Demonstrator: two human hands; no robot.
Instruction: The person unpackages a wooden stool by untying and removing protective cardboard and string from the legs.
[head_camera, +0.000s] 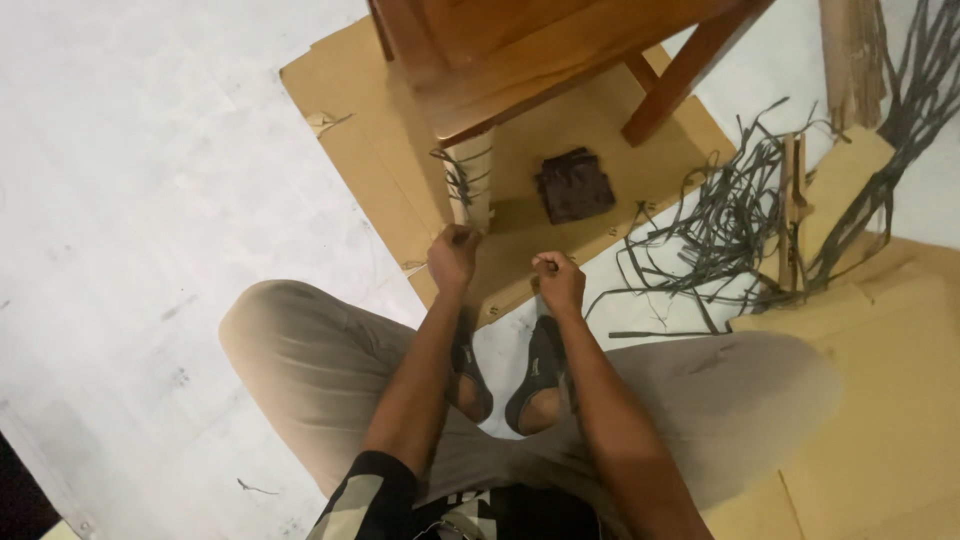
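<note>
1. Nearest: the person sits low, knees spread wide, both feet in dark sandals (520, 385) on the white floor (150, 200) between the thighs.
2. Left hand (453, 255): fingers curled together into a fist, at the base of the wrapped chair leg (472, 185). It seems pinched on a thin strand, but the strand is too fine to confirm.
3. Right hand (558, 280): also fisted, fingers closed. Whether it holds anything, cannot tell. It sits just right of the left hand, apart from it, above the near edge of the cardboard sheet (370, 130).
4. The chair leg is pale, with dark strips wound around its upper part. It stands on the cardboard close to the sheet's near edge.
5. Behind the leg: a small dark woven square (575, 185) lies flat on the cardboard, under the wooden chair (520, 50).
6. A second chair leg (680, 80), reddish brown, slants down at the right, well apart from the hands.
7. Right side: a loose tangle of dark strips (730, 230) spills over the floor and more cardboard (880, 380), crowding that side.
8. Left side: wide floor, open room.
</note>
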